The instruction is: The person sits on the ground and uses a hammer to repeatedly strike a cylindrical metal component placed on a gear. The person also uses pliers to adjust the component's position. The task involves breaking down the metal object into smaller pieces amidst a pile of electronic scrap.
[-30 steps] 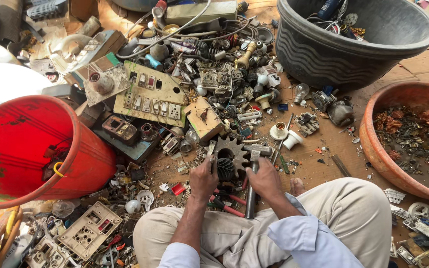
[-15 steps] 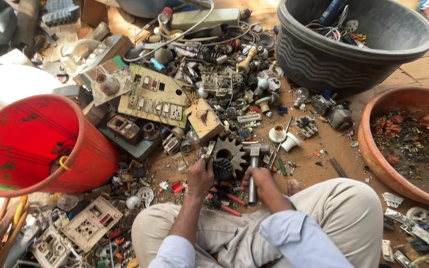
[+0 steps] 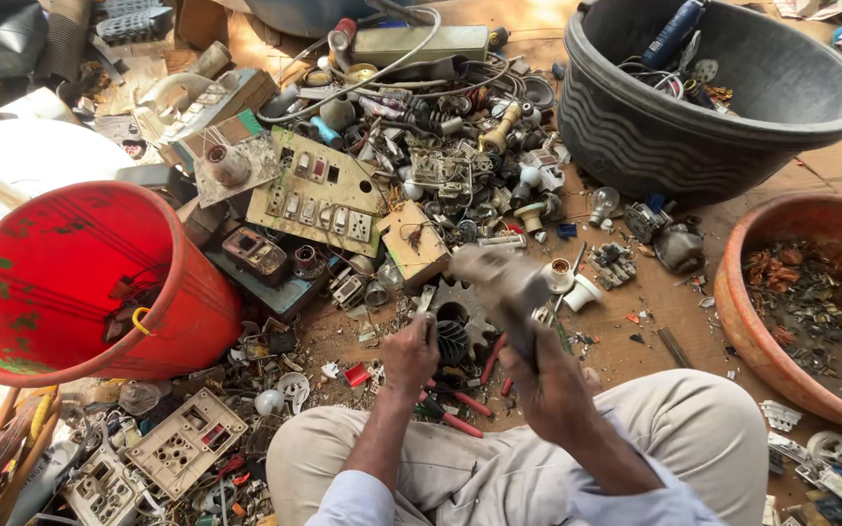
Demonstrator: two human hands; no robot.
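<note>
Beige trousers [image 3: 538, 468] are seen nearest the camera, on the crossed legs of a person seated on the floor [image 3: 674, 312]. Just beyond the knees, the right hand [image 3: 553, 390] is closed around the handle of a hammer [image 3: 504, 282], whose grey head is raised and blurred above the scrap. The left hand [image 3: 409, 353] is closed on a black ribbed part [image 3: 452, 341], which is pressed down against the floor directly under the hammer head. A toothed metal gear [image 3: 460, 302] is partly hidden behind that part. Red-handled tools [image 3: 455, 421] lie between the hands and the trousers.

To the left, a red plastic bucket [image 3: 70, 282] is tipped on its side, with a cream socket plate [image 3: 185, 440] lying just in front of it. Further out, a pale green switch panel [image 3: 319, 195] rests on the heap of electrical scrap, with a small wooden block [image 3: 416, 244] beside it. 2 white lamp holders [image 3: 572, 282] stand near the hammer head.

On the right, a terracotta bowl [image 3: 733, 292] holds bits of brownish metal. At the far side, a large dark grey tub [image 3: 655, 136] holds wires and a blue object, and a long grey power strip [image 3: 421, 44] lies at the top of the heap.
</note>
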